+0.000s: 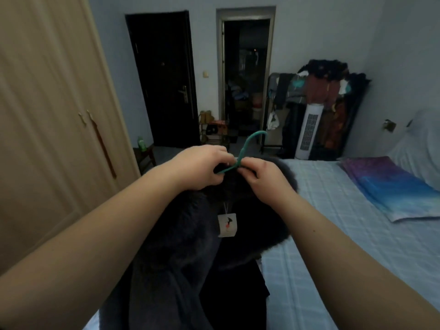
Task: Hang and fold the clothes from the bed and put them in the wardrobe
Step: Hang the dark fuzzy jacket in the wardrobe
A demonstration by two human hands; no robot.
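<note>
A dark fluffy coat with a fur collar hangs in front of me over the bed's near edge, a white paper tag dangling inside its neck. A teal hanger sticks up out of the collar, hook on top. My left hand pinches the hanger's left arm at the collar. My right hand grips the hanger's neck and the collar from the right. The hanger's lower part is hidden by the coat and my fingers.
The beige wardrobe stands shut on the left. The bed with a pale checked sheet and a blue-purple pillow fills the right. Beyond are a dark door, an open doorway, a shoe rack, a white tower fan and a loaded clothes rack.
</note>
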